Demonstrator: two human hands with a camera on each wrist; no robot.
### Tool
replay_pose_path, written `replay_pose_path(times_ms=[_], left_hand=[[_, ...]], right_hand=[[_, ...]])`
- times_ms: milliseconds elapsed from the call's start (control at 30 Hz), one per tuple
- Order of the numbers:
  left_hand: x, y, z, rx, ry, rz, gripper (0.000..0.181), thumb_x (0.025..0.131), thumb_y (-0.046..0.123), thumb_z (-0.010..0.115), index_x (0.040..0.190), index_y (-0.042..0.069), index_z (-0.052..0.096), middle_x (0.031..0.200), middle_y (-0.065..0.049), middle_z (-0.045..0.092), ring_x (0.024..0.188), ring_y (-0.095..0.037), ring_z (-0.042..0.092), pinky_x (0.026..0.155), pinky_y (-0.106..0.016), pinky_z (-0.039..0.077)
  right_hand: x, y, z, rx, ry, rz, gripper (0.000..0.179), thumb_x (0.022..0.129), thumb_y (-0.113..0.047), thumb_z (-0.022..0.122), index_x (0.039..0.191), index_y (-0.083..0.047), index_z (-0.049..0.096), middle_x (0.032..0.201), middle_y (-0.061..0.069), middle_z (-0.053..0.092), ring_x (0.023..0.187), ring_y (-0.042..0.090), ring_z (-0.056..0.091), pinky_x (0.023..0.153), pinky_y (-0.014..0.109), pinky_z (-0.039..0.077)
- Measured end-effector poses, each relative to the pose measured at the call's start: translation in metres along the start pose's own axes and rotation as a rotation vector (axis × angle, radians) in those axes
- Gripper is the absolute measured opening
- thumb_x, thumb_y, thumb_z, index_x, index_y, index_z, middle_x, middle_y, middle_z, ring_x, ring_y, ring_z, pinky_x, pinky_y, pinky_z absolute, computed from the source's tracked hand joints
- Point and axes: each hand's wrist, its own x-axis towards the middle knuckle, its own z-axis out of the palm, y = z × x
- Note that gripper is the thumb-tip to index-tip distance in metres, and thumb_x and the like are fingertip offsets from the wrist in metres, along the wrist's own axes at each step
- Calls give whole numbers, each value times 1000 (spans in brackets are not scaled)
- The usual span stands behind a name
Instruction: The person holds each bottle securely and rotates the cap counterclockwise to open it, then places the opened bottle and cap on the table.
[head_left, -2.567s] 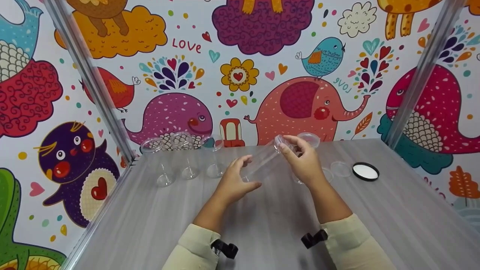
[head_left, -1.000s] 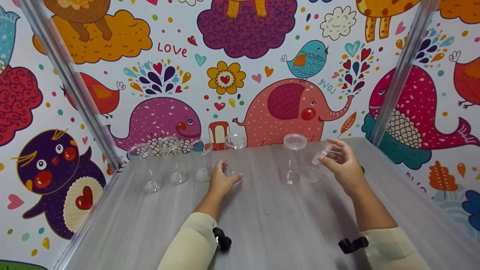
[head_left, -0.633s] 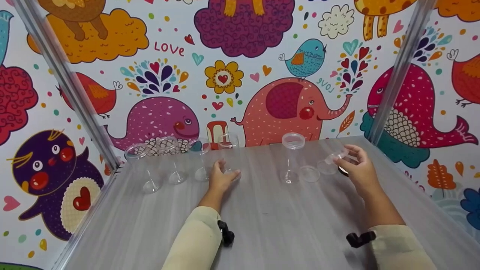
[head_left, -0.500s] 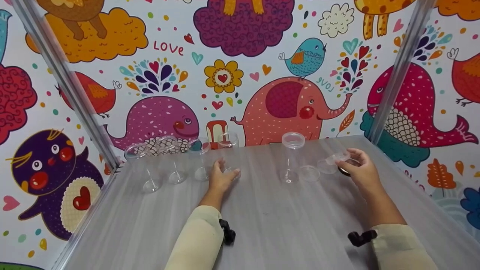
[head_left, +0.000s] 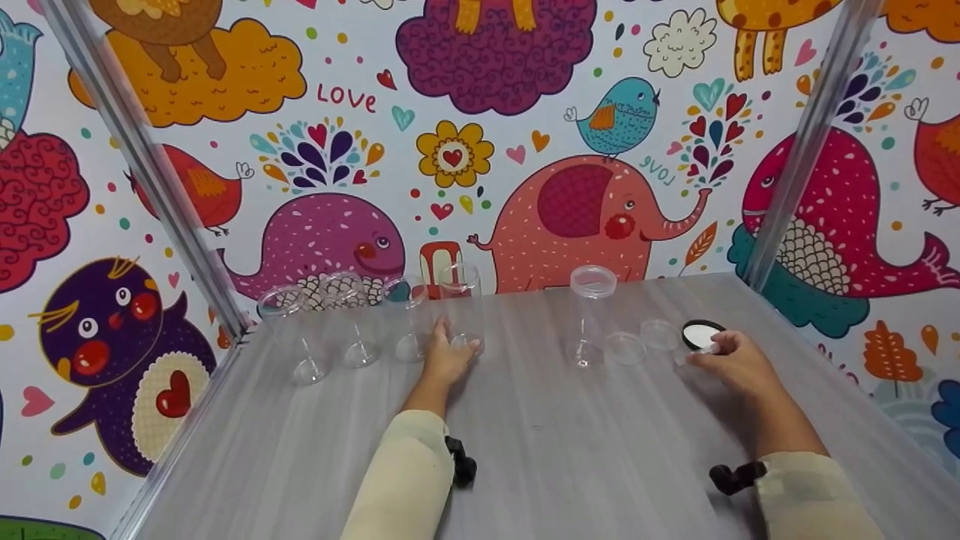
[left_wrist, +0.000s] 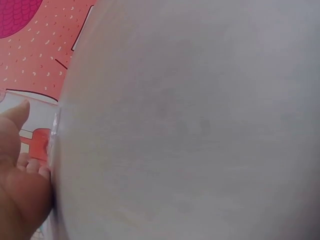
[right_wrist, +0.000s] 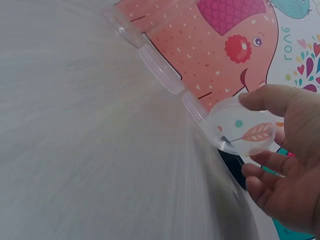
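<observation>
My left hand holds the lower part of an upright clear jar, thumb on one side and fingers on the other. In the left wrist view that hand appears beside the see-through jar. At the right, my right hand pinches a clear round lid by its edge, thumb above and fingers below. The lid is tilted, low over the table. A black-rimmed disc with a white face lies just behind this hand. Two more clear lids lie flat to its left.
Three clear jars stand in a row left of my left hand. Another clear jar with a thick clear top stands right of centre. All rest on a grey wood-look table, before a wall printed with cartoon animals.
The jar held by both hands at first now stands beside the row at left, left hand still around it. The right hand has carried the lid right and lowered it near the disc.
</observation>
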Motion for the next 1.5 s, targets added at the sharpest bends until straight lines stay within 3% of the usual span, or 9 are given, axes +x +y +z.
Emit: replay_pose_path(times_ms=[267, 600, 933, 1267, 1500], left_hand=[[0, -1, -1, 29, -11, 3, 89, 100, 24, 74, 170, 12, 20, 177, -17, 28, 164, -40, 28, 135, -59, 23], [1, 1, -3, 30, -17, 52, 83, 102, 21, 69, 169, 8, 23, 175, -21, 30, 164, -42, 27, 135, -59, 22], [-1, 0, -3, 7, -24, 61, 77, 106, 20, 62, 170, 9, 20, 176, -20, 29, 165, -42, 25, 136, -58, 21], [-10, 1, -6, -28, -31, 31, 84, 105, 22, 66, 171, 13, 15, 179, -18, 21, 167, -39, 18, 137, -58, 16], [-16, 1, -5, -7, -34, 43, 86, 104, 24, 68, 171, 12, 16, 179, -19, 21, 167, -41, 20, 136, -61, 17]], right_hand=[[1, 2, -2, -142, -65, 34, 101, 92, -43, 81, 163, 4, 27, 163, 40, 32, 144, 55, 39, 124, 72, 33], [3, 5, -4, -161, -87, 64, 106, 89, -43, 86, 165, 0, 26, 164, 39, 29, 145, 56, 36, 121, 75, 33], [-1, -3, -3, -173, -64, 96, 101, 91, -45, 83, 164, -1, 29, 165, 38, 30, 143, 55, 39, 122, 73, 36], [-7, -28, 2, -92, 28, 20, 105, 93, -60, 76, 168, -6, 26, 172, 31, 26, 149, 52, 38, 121, 70, 41], [-18, -61, 17, 27, 84, -101, 109, 90, -72, 71, 171, -17, 23, 176, 22, 27, 157, 50, 34, 120, 68, 43]])
